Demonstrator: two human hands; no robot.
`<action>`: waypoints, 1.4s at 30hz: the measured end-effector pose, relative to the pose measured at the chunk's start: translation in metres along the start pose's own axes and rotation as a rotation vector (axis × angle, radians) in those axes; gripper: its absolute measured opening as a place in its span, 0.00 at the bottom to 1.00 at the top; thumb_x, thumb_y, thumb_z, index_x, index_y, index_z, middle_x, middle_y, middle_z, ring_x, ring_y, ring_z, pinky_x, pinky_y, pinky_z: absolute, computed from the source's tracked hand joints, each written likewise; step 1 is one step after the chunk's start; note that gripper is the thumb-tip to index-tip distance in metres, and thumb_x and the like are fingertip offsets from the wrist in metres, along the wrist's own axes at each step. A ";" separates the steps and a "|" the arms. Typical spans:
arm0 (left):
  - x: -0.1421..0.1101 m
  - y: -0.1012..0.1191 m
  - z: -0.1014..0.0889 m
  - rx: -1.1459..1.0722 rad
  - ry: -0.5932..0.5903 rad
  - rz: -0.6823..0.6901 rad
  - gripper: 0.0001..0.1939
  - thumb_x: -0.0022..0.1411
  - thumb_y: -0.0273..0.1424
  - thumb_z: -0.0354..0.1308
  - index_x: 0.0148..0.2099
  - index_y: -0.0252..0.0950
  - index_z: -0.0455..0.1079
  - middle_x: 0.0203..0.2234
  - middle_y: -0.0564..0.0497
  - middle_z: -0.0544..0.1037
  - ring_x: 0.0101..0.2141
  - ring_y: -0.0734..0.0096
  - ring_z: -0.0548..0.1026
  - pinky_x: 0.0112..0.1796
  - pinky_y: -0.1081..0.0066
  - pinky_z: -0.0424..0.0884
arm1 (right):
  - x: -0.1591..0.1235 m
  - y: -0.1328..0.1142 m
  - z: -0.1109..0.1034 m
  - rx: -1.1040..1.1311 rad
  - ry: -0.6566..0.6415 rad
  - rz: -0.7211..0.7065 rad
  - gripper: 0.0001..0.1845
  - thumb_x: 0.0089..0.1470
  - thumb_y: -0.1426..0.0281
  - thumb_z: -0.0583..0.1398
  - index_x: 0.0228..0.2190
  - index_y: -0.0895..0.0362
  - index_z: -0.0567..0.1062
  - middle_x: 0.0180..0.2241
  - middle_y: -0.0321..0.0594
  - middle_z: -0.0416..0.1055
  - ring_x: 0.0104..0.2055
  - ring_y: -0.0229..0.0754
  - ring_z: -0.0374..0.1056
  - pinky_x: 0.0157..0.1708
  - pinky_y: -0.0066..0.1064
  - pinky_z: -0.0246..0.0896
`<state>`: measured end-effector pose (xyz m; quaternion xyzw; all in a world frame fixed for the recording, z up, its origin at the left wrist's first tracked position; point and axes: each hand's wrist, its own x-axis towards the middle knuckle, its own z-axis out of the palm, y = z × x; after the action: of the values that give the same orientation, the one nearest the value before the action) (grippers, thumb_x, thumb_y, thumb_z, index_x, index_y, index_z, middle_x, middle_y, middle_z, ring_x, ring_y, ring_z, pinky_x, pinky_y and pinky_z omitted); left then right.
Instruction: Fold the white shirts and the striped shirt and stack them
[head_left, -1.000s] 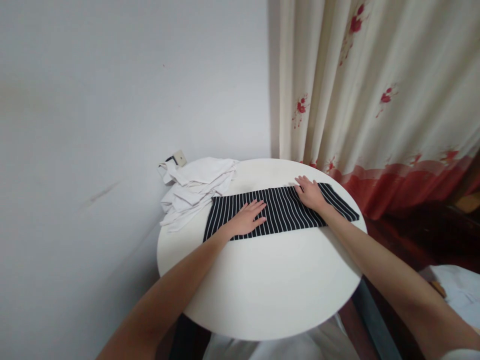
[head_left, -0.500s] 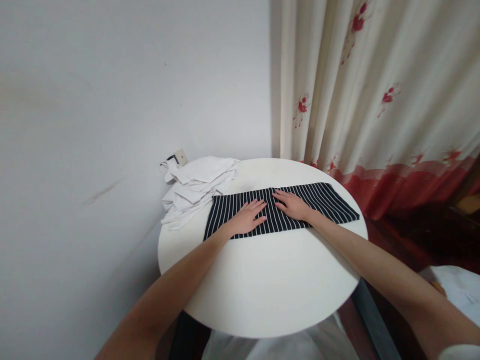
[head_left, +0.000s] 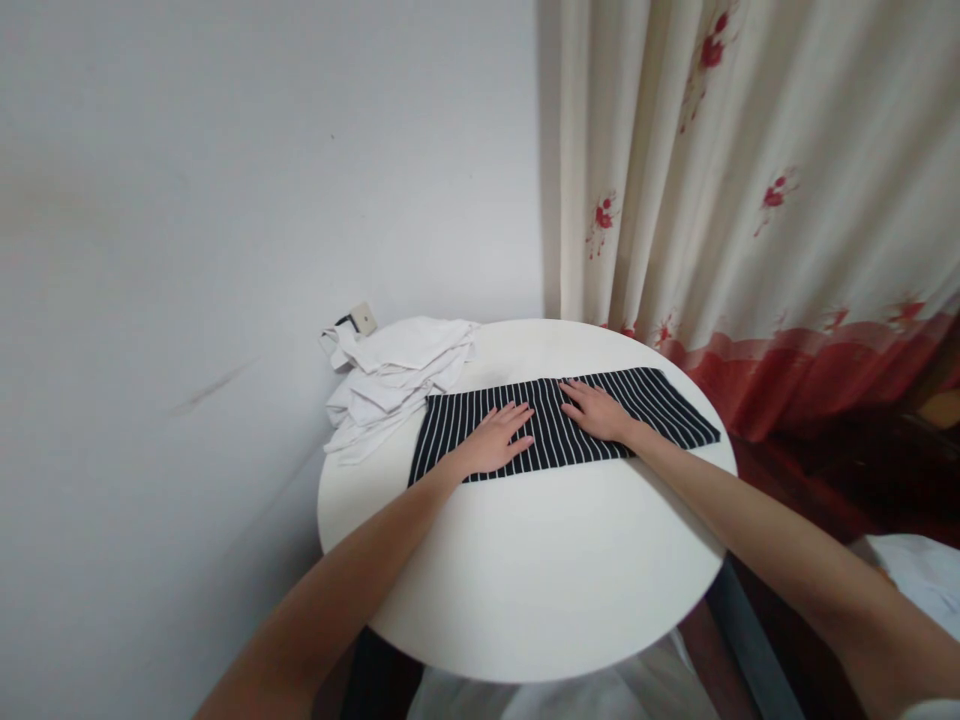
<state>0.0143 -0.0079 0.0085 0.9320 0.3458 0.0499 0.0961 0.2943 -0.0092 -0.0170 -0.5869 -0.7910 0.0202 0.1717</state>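
A black cloth with white stripes [head_left: 551, 440] lies as a long flat strip across the round white table [head_left: 555, 570]. My left hand [head_left: 491, 441] rests open on it, left of the middle, palm down with the fingers stretched out. Right of the middle, my right hand [head_left: 600, 411] also lies flat on the stripes, fingers spread. A short stretch of bare cloth shows between the two hands. What kind of item the striped cloth is, I cannot tell.
Crumpled white cloth [head_left: 405, 360] is heaped at the table's back left, against the wall [head_left: 270, 200] and beside a socket [head_left: 364, 318]. A cream and red curtain [head_left: 697, 200] hangs behind on the right. Something white [head_left: 915, 575] sits at the lower right.
My right hand has slid a little to the right over the striped cloth, widening the gap between the hands. My left hand stays in place.
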 end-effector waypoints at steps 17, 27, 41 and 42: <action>-0.014 -0.001 0.006 0.059 0.048 0.041 0.31 0.75 0.49 0.36 0.74 0.47 0.44 0.73 0.49 0.45 0.71 0.55 0.43 0.67 0.50 0.41 | -0.081 0.103 -0.059 -0.177 0.227 0.057 0.27 0.65 0.60 0.50 0.60 0.58 0.70 0.64 0.52 0.62 0.67 0.57 0.56 0.65 0.57 0.49; -0.109 -0.020 -0.016 0.105 -0.043 0.054 0.29 0.74 0.46 0.45 0.73 0.51 0.49 0.71 0.51 0.50 0.70 0.54 0.49 0.67 0.48 0.46 | -0.141 0.085 -0.074 0.015 -0.032 -0.234 0.29 0.62 0.57 0.57 0.62 0.51 0.69 0.65 0.44 0.62 0.66 0.53 0.59 0.66 0.50 0.55; -0.139 -0.050 -0.027 0.131 0.114 -0.103 0.31 0.59 0.22 0.45 0.63 0.43 0.68 0.60 0.53 0.72 0.59 0.65 0.71 0.62 0.60 0.64 | -0.144 0.121 -0.076 -0.135 0.146 -0.169 0.17 0.55 0.70 0.56 0.42 0.50 0.82 0.44 0.44 0.80 0.45 0.52 0.76 0.51 0.47 0.71; -0.137 -0.052 -0.028 0.119 0.121 -0.117 0.30 0.60 0.22 0.46 0.61 0.43 0.70 0.58 0.53 0.74 0.58 0.64 0.72 0.61 0.60 0.65 | -0.143 0.122 -0.078 -0.106 0.174 -0.145 0.17 0.54 0.69 0.56 0.40 0.50 0.82 0.43 0.44 0.80 0.45 0.52 0.76 0.50 0.47 0.71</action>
<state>-0.1266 -0.0543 0.0209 0.9097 0.4070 0.0796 0.0224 0.4655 -0.1184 -0.0078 -0.5361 -0.8133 -0.0850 0.2095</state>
